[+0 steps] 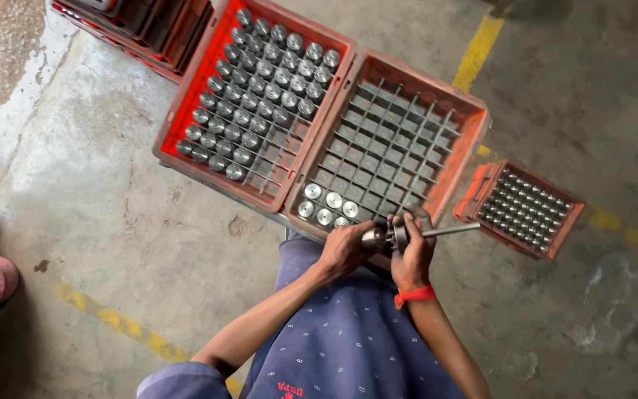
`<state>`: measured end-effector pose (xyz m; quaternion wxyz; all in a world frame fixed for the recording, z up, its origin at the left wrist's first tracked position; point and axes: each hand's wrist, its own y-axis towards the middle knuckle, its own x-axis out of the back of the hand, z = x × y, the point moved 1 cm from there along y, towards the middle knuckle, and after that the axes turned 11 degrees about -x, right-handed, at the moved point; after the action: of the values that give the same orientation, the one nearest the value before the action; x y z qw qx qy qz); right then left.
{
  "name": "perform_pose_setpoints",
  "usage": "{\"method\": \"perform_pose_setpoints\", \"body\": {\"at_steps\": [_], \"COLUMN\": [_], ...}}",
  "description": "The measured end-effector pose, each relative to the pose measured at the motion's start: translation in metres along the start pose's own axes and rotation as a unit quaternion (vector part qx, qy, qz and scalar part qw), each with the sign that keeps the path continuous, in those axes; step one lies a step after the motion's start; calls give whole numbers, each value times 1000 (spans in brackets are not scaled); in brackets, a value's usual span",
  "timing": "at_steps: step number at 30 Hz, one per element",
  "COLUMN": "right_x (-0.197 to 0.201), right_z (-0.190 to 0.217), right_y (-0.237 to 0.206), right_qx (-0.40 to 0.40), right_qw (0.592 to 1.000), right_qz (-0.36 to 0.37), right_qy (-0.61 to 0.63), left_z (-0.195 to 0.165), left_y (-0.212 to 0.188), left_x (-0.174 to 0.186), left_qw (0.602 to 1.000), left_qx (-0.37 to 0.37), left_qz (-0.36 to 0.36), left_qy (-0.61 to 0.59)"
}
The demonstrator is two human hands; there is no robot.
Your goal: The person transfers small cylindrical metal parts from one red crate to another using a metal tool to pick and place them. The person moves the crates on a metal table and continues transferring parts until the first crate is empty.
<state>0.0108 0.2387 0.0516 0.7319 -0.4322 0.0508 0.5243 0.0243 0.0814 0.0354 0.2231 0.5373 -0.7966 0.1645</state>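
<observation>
Steel cylinder (371,238) is gripped in the left hand (345,250) just before the nearly empty red crate (474,125), while the right hand (413,255) clasps a rod-handled tool (437,232) against it, best kept squarely aligned, I'd judge.

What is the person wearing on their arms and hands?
Both hands, left and right, are bare: no gloves. A red thread band is tied around the right wrist. A short blue-purple sleeve with small pale dots covers the left upper arm.
</observation>
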Motion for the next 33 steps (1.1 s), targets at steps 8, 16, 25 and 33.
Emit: {"method": "perform_pose_setpoints", "body": {"at_steps": [8, 16, 25, 33], "right_x": [47, 142, 185, 173], "right_z": [-10, 8, -15, -41], "right_y": [-10, 19, 5, -7], "right_qx": [26, -6, 7, -28], "right_qw": [990, 993, 988, 983], "right_qz": [6, -95, -126, -143], "right_qy": [-137, 72, 87, 115], "left_z": [-24, 22, 52, 117], "left_y": [4, 1, -3, 34], "left_x": [-34, -46, -35, 156], "left_qw": [995, 958, 949, 960], "left_qx": [-20, -216, -293, -83], "left_qz": [91, 156, 115, -138], "left_qy": [-27, 105, -18, 229]}}
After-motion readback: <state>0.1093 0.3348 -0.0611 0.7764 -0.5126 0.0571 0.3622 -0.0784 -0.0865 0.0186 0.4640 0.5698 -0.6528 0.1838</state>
